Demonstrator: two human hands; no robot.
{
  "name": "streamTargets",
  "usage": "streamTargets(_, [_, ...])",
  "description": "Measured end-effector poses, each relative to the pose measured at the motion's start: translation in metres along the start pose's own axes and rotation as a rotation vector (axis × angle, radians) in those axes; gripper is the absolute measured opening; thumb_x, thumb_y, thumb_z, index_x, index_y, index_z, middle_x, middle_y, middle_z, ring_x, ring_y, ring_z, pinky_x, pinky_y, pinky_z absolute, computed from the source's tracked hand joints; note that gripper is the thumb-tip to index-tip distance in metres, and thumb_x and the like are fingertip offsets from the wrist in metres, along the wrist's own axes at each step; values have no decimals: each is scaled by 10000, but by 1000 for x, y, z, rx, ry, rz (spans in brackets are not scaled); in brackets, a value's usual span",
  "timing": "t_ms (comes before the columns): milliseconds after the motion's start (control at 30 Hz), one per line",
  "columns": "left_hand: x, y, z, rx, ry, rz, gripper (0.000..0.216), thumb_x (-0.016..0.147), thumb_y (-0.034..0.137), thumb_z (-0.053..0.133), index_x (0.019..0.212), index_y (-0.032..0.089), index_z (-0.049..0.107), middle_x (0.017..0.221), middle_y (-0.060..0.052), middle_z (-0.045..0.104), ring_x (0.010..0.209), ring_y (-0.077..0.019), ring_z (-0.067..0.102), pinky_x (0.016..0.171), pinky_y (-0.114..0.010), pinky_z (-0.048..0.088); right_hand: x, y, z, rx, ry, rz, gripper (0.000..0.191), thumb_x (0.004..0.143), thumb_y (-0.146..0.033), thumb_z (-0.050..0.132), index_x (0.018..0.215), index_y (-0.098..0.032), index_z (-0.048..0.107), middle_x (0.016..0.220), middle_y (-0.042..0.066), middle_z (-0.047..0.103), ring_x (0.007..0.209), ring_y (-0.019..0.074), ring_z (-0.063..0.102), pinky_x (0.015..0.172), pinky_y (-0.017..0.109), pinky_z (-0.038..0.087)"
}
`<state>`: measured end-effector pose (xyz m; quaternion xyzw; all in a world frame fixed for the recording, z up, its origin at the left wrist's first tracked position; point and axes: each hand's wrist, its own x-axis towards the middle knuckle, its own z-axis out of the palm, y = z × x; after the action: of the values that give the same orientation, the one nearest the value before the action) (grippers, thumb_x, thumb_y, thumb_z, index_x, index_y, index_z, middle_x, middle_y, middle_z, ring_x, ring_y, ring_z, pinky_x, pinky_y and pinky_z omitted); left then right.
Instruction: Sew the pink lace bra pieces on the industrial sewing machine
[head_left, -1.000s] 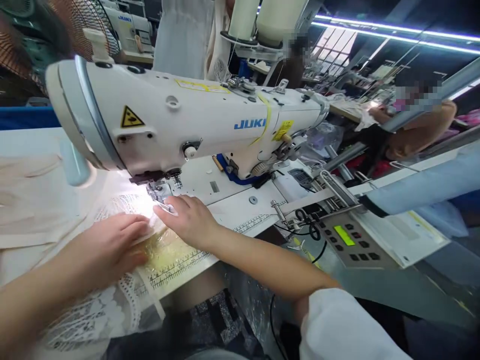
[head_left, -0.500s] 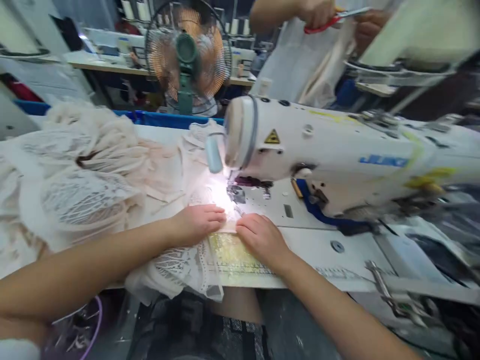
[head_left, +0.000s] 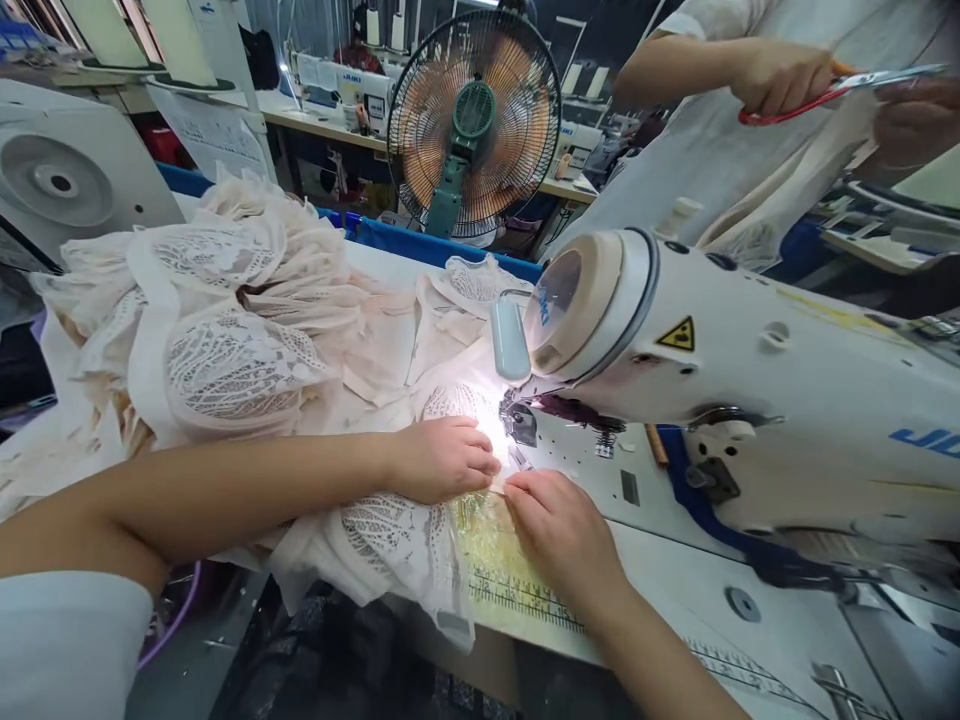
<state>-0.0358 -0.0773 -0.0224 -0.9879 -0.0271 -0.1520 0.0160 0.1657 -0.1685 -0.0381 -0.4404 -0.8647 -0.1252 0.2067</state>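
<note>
A beige lace bra (head_left: 409,535) lies partly under the needle area of the white sewing machine (head_left: 720,330), with one cup hanging over the table's front edge. My left hand (head_left: 442,460) lies on the fabric just left of the lit needle, its fingers stretched out and pressing down. My right hand (head_left: 559,525) pinches the fabric edge between thumb and forefinger, in front of the presser foot (head_left: 519,422). Glare from the lamp washes out the cloth between my hands.
Several lace bras (head_left: 240,370) are heaped on the left. A fan (head_left: 474,125) stands behind the table. At the back right a person's hand (head_left: 784,80) holds red-handled scissors (head_left: 795,115). A yellowed ruler strip (head_left: 525,597) runs along the front edge.
My view has turned, so the scene sits further right and lower and looks sharper. Both hands keep nearly the same places on the fabric beside the needle.
</note>
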Motion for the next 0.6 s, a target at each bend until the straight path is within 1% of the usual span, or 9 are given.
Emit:
streamTargets(100, [3, -9, 1, -33, -13, 19, 300, 930, 192, 361, 1057, 178, 632, 1110, -51, 612, 1064, -197, 487, 970, -387, 299, 3, -3, 1, -58, 0, 20, 171, 837, -81, 458, 827, -113, 627, 856, 61, 587, 824, 176, 461, 697, 288, 345])
streamTargets(167, [5, -14, 1, -53, -30, 9, 305, 944, 219, 360, 1071, 199, 637, 1101, -46, 615, 1069, -199, 484, 984, -386, 279, 3, -4, 1, -85, 1, 43, 181, 831, -85, 464, 880, -108, 637, 879, 68, 585, 829, 187, 456, 699, 296, 338])
streamTargets(267, [8, -21, 1, -55, -61, 9, 287, 937, 227, 387, 1033, 204, 657, 1102, -35, 615, 1058, -199, 486, 972, -369, 289, 2, -6, 2, -109, -8, 80, 229, 811, -80, 477, 974, -102, 636, 896, 69, 579, 821, 194, 444, 695, 302, 327])
streamTargets(367, [13, -29, 1, -35, -95, 25, 276, 924, 211, 407, 1035, 194, 658, 1100, -25, 617, 1019, -195, 491, 932, -346, 321, 0, -6, 2, -128, -15, 99, 285, 791, -62, 482, 1034, -99, 626, 893, 67, 572, 811, 189, 440, 683, 300, 317])
streamTargets(500, [17, -38, 1, 6, -86, 32, 279, 925, 199, 396, 977, 193, 670, 1079, -28, 622, 1017, -205, 492, 913, -363, 315, -1, -6, 2, -118, -8, 127, 316, 782, -58, 491, 1068, -110, 615, 901, 63, 566, 826, 190, 441, 684, 299, 319])
streamTargets(600, [18, -41, 0, 37, -81, 23, 249, 905, 179, 427, 927, 200, 674, 1069, -29, 620, 1042, -213, 484, 901, -359, 300, -2, -5, 3, -92, -15, 137, 341, 777, -60, 492, 1096, -107, 602, 905, 68, 561, 829, 190, 441, 690, 302, 331])
